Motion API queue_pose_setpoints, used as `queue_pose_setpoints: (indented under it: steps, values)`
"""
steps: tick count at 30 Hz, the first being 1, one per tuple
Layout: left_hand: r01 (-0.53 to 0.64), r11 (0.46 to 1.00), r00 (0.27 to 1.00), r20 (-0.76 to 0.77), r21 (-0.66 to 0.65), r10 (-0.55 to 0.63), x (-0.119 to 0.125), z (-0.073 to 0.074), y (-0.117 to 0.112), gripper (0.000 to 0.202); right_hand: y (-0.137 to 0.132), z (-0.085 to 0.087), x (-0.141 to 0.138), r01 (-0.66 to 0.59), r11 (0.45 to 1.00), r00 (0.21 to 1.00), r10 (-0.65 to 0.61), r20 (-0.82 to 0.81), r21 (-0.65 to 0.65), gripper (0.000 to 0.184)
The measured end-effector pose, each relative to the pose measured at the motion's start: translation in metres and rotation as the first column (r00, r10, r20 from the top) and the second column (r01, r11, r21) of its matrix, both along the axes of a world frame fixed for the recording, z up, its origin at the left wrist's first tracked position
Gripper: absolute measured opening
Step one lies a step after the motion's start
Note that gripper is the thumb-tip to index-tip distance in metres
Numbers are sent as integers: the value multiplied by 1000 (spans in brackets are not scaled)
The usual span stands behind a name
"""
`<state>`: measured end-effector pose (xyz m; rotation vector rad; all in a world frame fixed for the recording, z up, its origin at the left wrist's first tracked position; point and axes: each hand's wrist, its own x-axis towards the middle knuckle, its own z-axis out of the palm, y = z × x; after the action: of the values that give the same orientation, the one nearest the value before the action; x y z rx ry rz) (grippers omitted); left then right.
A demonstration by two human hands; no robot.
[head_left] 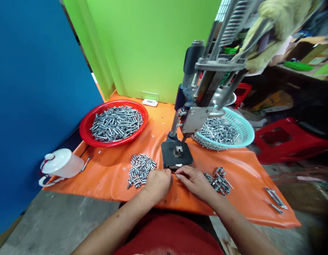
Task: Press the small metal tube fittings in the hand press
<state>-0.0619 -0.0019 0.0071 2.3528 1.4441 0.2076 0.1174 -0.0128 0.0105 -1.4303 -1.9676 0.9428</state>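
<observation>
The press (197, 120) stands between the basin (110, 144), left, and the basket (247, 131), right.

White lidded jug (65, 163), red plastic stool (303, 140)

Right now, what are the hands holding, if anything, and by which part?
It cannot be told: the left hand and right hand are curled, hiding any grip.

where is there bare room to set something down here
Bare orange cover lies between the small tool beside the white jug and the left heap, and between the right heap and the parts near the right corner. Crowded by the press base: left hand and right hand sit between the heaps.
</observation>
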Motion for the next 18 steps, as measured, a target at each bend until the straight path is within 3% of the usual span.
queue_pose_setpoints:
  steps: [2,3,4,6,8,10,14,18]
  values:
    - [-62,995,979,187,-79,76,2,0,1,14,-1,1,-1,13,1000,999,-14,-32,-14,22]
    - [-84,983,936,324,-163,134,2,2,3,12,-2,2,-2,29,999,997,-31,-65,-36,22]
    - [-84,957,857,470,-277,211,3,4,5,10,-3,4,-3,51,996,991,-59,-116,-67,22]
    - [15,856,605,687,-516,403,5,11,9,9,-4,6,-8,95,982,955,-137,-262,-166,25]
    - [161,744,361,740,-648,567,9,17,13,15,-4,8,-13,134,953,881,-241,-407,-273,29]
    - [251,681,219,726,-688,652,13,20,15,20,-2,10,-17,174,921,800,-339,-496,-350,31]
    - [290,652,88,698,-700,711,23,18,15,25,3,9,-18,177,850,615,-489,-619,-495,36]
    - [291,673,56,714,-680,698,29,17,16,27,6,7,-14,112,807,476,-556,-681,-581,32]
